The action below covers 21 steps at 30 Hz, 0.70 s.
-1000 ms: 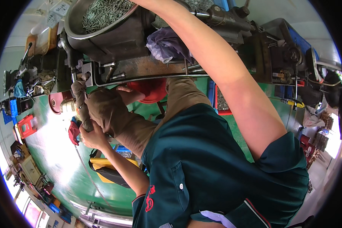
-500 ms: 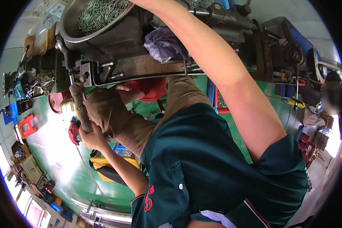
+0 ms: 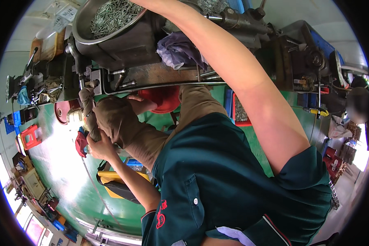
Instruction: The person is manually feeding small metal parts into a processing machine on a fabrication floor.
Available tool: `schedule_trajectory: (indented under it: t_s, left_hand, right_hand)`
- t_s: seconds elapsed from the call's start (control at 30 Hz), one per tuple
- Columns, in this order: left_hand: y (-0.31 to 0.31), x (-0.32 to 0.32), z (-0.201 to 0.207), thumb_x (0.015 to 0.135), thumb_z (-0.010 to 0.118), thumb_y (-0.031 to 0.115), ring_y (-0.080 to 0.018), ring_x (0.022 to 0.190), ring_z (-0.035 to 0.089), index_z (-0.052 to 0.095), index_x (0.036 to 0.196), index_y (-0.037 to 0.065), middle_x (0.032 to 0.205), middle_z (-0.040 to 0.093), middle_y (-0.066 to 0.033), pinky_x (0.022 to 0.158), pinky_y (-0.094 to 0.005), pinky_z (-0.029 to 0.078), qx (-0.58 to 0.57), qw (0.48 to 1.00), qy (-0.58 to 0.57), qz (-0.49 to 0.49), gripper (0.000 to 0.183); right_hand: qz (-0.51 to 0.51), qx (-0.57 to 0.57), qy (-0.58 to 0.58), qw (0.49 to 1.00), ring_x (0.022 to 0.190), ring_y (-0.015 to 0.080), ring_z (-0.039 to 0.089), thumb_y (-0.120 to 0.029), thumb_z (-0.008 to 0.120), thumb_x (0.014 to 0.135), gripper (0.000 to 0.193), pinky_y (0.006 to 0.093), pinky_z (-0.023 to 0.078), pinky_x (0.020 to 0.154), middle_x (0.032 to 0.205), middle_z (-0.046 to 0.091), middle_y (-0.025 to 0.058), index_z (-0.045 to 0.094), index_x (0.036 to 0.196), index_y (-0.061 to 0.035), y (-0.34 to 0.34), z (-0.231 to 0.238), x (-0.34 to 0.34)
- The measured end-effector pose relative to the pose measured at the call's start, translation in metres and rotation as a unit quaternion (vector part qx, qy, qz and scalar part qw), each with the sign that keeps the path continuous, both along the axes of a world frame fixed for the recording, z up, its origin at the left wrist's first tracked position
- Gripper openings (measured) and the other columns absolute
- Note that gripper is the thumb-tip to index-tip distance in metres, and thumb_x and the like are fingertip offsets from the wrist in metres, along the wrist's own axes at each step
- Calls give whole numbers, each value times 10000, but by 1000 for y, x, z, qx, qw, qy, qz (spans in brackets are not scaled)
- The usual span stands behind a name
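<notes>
Beside the dark machine (image 3: 119, 55), the cloth-wrapped handle (image 3: 88, 110) is still gripped by the left hand (image 3: 101, 146), scarcely shifted from a second ago, so the work is presumably being held steady, while the right hand is hidden beyond view, its grip untellable.

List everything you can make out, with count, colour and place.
Metal bowl: one, silver-grey, upper left
Pins: many, grey, in the bowl
Tray: one, brownish, below the bowl
Crumpled wrap: one, purple-grey, top centre
Cloth-wrapped lever: one, grey-brown, left
Red cloth: one, red, beside the left hand
Bin: one, red-rimmed, right of the legs
Side clutter: uncounted, mixed, too small to tell
Shirt: one, dark green, centre
Left hand: one, bare, gripping the lever
Right arm: one, bare, past the top edge; right hand unseen
</notes>
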<state>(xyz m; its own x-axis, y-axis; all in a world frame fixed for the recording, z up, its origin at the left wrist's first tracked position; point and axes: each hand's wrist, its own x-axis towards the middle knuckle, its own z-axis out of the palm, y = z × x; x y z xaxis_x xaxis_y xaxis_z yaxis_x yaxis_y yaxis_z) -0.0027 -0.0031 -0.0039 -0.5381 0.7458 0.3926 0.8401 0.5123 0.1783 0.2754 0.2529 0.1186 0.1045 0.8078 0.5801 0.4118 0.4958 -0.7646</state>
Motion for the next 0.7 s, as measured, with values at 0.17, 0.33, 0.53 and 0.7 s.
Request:
schedule_trajectory:
  t_s: [0.17,0.33,0.53,0.7]
  left_hand:
    - [2,3,3,622,627,362,-340,613,559,596,831,85,648,581,-155,523,-427,408,5,1000,-17,-4,348]
    - [0,2,1,623,625,353,-339,603,558,597,825,81,653,586,-154,522,-423,406,16,1000,-21,-5,340]
    - [2,5,3,624,626,352,-340,596,557,598,828,72,647,585,-157,519,-421,404,22,999,-22,-12,347]
    - [2,5,4,625,625,355,-345,605,558,598,838,62,652,582,-168,525,-424,408,11,1000,-11,-6,363]
  right_hand:
    - [-32,21,-25,999,538,326,541,-248,527,710,297,386,398,505,569,528,195,536,581,20,3,0,2]
    - [-36,18,-42,998,548,330,545,-253,522,710,303,389,400,505,570,526,201,543,583,22,-1,1,-1]
    - [-27,9,-40,999,557,333,552,-252,521,709,294,390,406,510,580,534,203,565,603,18,-3,2,2]
    - [-282,-162,-273,906,565,339,554,-251,522,706,293,390,413,521,587,536,209,571,612,22,-11,24,-21]
